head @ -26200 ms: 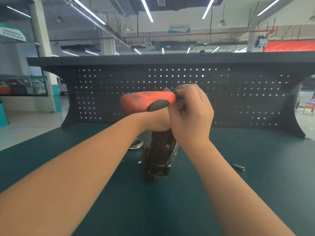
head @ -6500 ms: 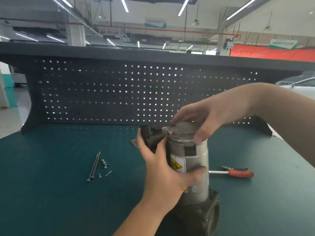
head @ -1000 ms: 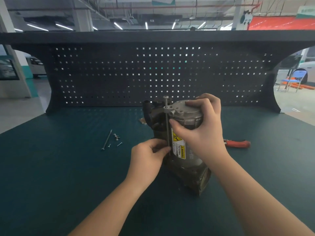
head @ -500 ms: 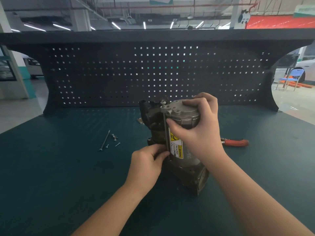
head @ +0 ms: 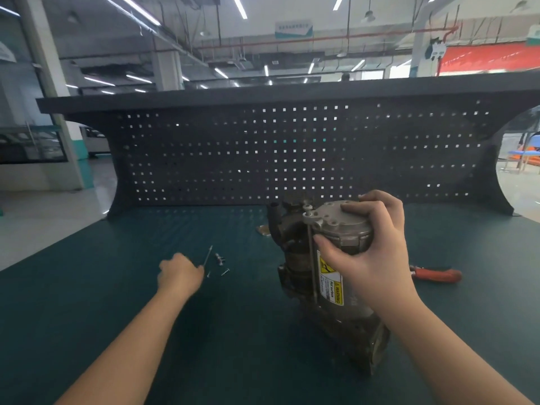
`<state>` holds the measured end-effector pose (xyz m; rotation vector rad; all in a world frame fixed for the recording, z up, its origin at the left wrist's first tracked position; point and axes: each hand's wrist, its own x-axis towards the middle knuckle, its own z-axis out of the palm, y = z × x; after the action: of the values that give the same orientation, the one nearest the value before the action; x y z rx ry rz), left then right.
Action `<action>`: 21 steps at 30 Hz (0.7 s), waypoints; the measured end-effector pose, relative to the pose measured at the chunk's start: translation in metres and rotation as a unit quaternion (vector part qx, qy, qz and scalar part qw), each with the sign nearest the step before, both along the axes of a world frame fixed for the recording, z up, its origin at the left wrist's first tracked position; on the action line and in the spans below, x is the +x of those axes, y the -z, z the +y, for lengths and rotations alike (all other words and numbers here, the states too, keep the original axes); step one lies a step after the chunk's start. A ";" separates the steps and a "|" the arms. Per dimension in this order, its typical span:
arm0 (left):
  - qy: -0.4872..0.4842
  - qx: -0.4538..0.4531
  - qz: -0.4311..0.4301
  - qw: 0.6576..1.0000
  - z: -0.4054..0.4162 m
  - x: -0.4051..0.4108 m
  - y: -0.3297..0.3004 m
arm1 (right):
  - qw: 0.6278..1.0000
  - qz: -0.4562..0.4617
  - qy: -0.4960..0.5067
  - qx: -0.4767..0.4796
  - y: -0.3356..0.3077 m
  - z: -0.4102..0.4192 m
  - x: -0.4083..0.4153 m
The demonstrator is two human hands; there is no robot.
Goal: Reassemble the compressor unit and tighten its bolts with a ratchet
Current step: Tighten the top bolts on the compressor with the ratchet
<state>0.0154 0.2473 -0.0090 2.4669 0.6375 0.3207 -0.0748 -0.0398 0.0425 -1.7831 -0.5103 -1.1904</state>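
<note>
Dark green worktop [head: 87, 302] fills the lower view, backed by a black perforated metal panel [head: 292, 153]. Toward the left, the left hand [head: 181, 276] is blurred, its fingers loosely curled at the near end of a long thin steel bolt [head: 208, 255] lying on the worktop; I cannot tell whether they grip it. Just right of that bolt lie a few small screws [head: 220, 263], apart from each other. Further right stands the grey-and-brown metal compressor unit [head: 324, 273], upright but tilted slightly, resting on the worktop near the centre-right. A second long bolt [head: 312, 258] runs down its left side through a lug of the silver end cap [head: 336, 219]. The right hand [head: 371, 249] grips that cap from above, fingers curled over the top and thumb pressed against the side above a yellow warning label [head: 331, 277]. At the far right, a ratchet with a red handle [head: 435, 274] lies flat on the worktop, well apart from the compressor.
</note>
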 end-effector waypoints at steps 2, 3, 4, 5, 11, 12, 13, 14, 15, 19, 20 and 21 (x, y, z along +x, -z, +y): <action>0.047 0.028 0.097 0.994 0.012 0.018 0.007 | 1.000 -0.001 -0.001 0.000 0.000 0.000 0.000; 0.065 0.037 0.110 0.991 0.015 0.024 0.012 | 1.000 -0.001 -0.002 0.000 0.000 0.000 0.000; 0.074 0.045 0.112 0.990 0.018 0.029 0.017 | 1.000 -0.002 -0.003 0.000 0.000 0.000 0.000; 0.076 0.047 0.103 0.991 0.020 0.032 0.021 | 1.000 -0.003 -0.003 -0.002 0.000 0.000 0.000; -0.016 -0.093 -0.056 0.994 0.031 0.030 0.019 | 1.000 0.005 0.001 -0.009 -0.001 0.000 -0.001; -0.039 -0.120 -0.102 0.987 0.034 0.027 0.015 | 1.000 0.005 0.001 -0.011 -0.001 0.000 -0.001; -0.063 -0.140 -0.151 0.977 0.037 0.022 0.009 | 1.000 0.006 0.001 -0.013 -0.001 0.000 -0.002; -0.084 -0.153 -0.200 0.964 0.040 0.017 0.001 | 1.000 0.007 0.001 -0.013 -0.002 0.000 -0.001; -0.097 -0.160 -0.252 0.950 0.042 0.011 -0.010 | 1.000 0.010 0.001 -0.011 -0.001 0.000 -0.001; -0.022 -0.163 -0.436 0.885 0.036 -0.025 -0.079 | 0.999 0.033 -0.014 0.030 0.000 0.001 -0.002; 0.031 -0.157 -0.465 0.871 0.029 -0.038 -0.100 | 0.999 0.033 -0.021 0.035 0.001 0.001 -0.002; 0.088 -0.141 -0.481 0.861 0.019 -0.052 -0.122 | 0.999 0.032 -0.025 0.035 0.001 0.001 -0.003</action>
<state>-0.0362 0.2658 0.1126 1.7341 0.0101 1.1811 -0.0773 -0.0392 0.0413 -1.7325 -0.4682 -1.0999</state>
